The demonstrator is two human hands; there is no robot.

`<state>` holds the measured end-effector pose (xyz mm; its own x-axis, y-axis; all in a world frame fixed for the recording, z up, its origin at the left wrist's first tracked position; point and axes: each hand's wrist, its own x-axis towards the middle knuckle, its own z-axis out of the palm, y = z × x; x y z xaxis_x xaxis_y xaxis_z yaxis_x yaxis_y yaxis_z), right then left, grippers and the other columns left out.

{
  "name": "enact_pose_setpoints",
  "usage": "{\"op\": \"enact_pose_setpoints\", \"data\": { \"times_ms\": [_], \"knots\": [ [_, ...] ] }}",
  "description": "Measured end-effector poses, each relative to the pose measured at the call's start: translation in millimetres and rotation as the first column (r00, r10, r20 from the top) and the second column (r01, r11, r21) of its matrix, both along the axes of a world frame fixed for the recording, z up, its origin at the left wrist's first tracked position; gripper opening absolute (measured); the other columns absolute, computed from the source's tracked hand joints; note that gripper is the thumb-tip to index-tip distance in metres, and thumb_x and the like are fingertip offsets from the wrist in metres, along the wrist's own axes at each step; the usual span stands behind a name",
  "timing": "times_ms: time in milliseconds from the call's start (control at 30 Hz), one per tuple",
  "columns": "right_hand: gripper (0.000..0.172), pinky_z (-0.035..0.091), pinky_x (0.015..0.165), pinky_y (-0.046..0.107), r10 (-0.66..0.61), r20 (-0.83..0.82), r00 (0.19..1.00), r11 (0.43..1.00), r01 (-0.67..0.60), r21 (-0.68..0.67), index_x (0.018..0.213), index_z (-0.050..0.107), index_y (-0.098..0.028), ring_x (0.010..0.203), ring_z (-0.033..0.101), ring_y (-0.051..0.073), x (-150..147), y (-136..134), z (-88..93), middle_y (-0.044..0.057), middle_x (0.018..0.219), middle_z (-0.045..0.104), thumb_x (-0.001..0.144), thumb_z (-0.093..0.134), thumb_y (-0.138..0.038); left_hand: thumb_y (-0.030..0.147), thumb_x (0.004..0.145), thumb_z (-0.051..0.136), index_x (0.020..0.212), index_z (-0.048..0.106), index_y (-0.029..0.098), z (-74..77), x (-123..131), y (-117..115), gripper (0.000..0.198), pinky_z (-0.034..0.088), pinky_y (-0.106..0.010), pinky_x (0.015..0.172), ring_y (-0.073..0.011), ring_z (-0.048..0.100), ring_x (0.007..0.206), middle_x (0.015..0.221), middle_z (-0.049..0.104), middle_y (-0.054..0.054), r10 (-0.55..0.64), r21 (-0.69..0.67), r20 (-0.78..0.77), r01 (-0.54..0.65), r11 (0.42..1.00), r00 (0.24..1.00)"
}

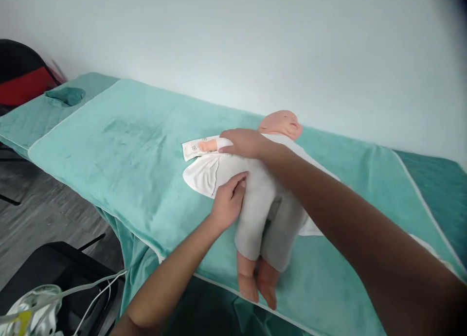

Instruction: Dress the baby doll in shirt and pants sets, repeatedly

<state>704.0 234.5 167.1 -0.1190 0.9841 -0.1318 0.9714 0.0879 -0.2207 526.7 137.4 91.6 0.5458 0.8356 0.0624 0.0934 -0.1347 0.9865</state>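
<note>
A baby doll point(255, 190) with a white cloth body lies on its back on a spread white baby garment point(202, 175). Its head point(279, 123) points toward the wall and its bare feet point(250, 285) toward me. My right hand point(242, 142) reaches across the doll and curls around its arm point(209, 145), which lies over a printed sleeve point(189, 150). At the doll's hip, my left hand point(229, 200) has thumb and fingers drawn together against the white cloth. Whatever may be between those fingertips is too small to make out.
A green padded bed cover point(146, 127) with a face hole point(65, 97) at far left runs along the white wall. Black chairs point(54, 268) stand at the left; the nearer one bears a clear, shiny bundle point(36, 302) with cables.
</note>
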Motion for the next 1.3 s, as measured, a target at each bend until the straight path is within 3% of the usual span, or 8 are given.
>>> {"op": "enact_pose_setpoints", "data": {
  "times_ms": [200, 333, 600, 967, 1067, 1167, 1233, 1300],
  "knots": [
    [0.047, 0.05, 0.094, 0.045, -0.096, -0.099, 0.99, 0.982, 0.11, 0.153, 0.13, 0.068, -0.027, 0.119, 0.067, 0.035, 42, -31, 2.1, 0.007, 0.132, 0.074, 0.097, 0.053, -0.058, 0.011, 0.093, 0.055, 0.131, 0.069, 0.018, 5.3, 17, 80, 0.041, 0.035, -0.058, 0.127, -0.0368, 0.045, 0.151, 0.15, 0.063, -0.015, 0.265, 0.61, -0.379, 0.024, 0.792, 0.886],
    [0.045, 0.051, 0.092, 0.046, -0.098, -0.126, 0.987, 0.975, 0.121, 0.185, 0.127, 0.07, -0.027, 0.114, 0.068, 0.035, 37, -40, 3.5, 0.008, 0.128, 0.076, 0.097, 0.054, -0.056, 0.022, 0.101, 0.054, 0.104, 0.072, 0.018, 1.6, 17, 112, 0.019, 0.048, -0.056, 0.108, -0.0372, 0.061, 0.124, 0.117, 0.074, -0.018, 0.386, 0.62, -0.442, -0.036, 0.784, 0.81],
    [0.041, 0.048, 0.087, 0.043, -0.043, 0.01, 0.999, 0.99, 0.041, 0.134, 0.108, 0.073, -0.026, 0.102, 0.069, 0.032, 25, -40, -1.3, 0.008, 0.112, 0.078, 0.097, 0.055, -0.062, 0.031, 0.101, 0.058, 0.1, 0.07, 0.021, -6.0, 2, 113, 0.015, 0.054, -0.032, 0.089, -0.0199, 0.071, 0.097, 0.102, 0.078, -0.004, 0.485, 0.3, 0.053, -0.477, 0.826, 0.873],
    [0.032, 0.046, 0.102, 0.052, -0.165, 0.076, 0.983, 0.962, 0.143, 0.234, 0.123, 0.064, -0.016, 0.118, 0.064, 0.038, 0, -38, -9.8, 0.019, 0.121, 0.073, 0.094, 0.058, -0.027, 0.023, 0.101, 0.059, 0.127, 0.065, 0.018, -11.9, 21, 96, 0.028, 0.053, -0.039, 0.101, -0.0279, 0.07, 0.116, 0.127, 0.074, -0.013, 0.181, 0.509, -0.245, -0.032, 0.86, 0.953],
    [0.028, 0.049, 0.102, 0.051, -0.271, -0.236, 0.933, 0.764, 0.357, 0.538, 0.118, 0.066, -0.021, 0.116, 0.064, 0.035, 27, -82, -13.3, 0.014, 0.122, 0.071, 0.095, 0.055, -0.033, 0.018, 0.1, 0.059, 0.135, 0.063, 0.017, -13.3, 19, 98, 0.036, 0.052, -0.04, 0.107, -0.0285, 0.068, 0.126, 0.137, 0.071, -0.013, 0.2, 0.548, -0.322, 0.01, 0.836, 0.925],
    [0.017, 0.05, 0.088, 0.051, -0.485, -0.552, 0.678, 0.234, 0.709, 0.665, 0.098, 0.065, -0.024, 0.091, 0.064, 0.032, 64, -136, -32.0, 0.011, 0.095, 0.066, 0.091, 0.05, -0.031, 0.019, 0.103, 0.053, 0.132, 0.066, 0.017, -11.3, 19, 97, 0.032, 0.054, -0.039, 0.103, -0.028, 0.068, 0.123, 0.134, 0.072, -0.013, 0.236, 0.587, -0.374, 0.032, 0.809, 0.897],
    [0.009, 0.048, 0.086, 0.054, -0.596, -0.623, 0.506, 0.131, 0.827, 0.546, 0.087, 0.06, -0.028, 0.077, 0.059, 0.031, 83, -165, -49.4, 0.005, 0.076, 0.058, 0.09, 0.055, -0.036, 0.02, 0.105, 0.051, 0.128, 0.067, 0.016, -9.6, 19, 96, 0.029, 0.055, -0.039, 0.098, -0.028, 0.069, 0.118, 0.127, 0.074, -0.013, 0.264, 0.62, -0.381, 0.033, 0.784, 0.886],
    [0.017, 0.046, 0.086, 0.056, -0.657, -0.633, 0.408, 0.181, 0.901, 0.393, 0.079, 0.054, -0.031, 0.074, 0.057, 0.032, 93, -184, -64.9, 0.002, 0.068, 0.052, 0.089, 0.06, -0.043, 0.022, 0.106, 0.05, 0.123, 0.069, 0.016, -8.7, 19, 95, 0.026, 0.055, -0.037, 0.093, -0.0274, 0.07, 0.112, 0.119, 0.074, -0.013, 0.283, 0.649, -0.377, 0.033, 0.76, 0.882]
  ]
}}
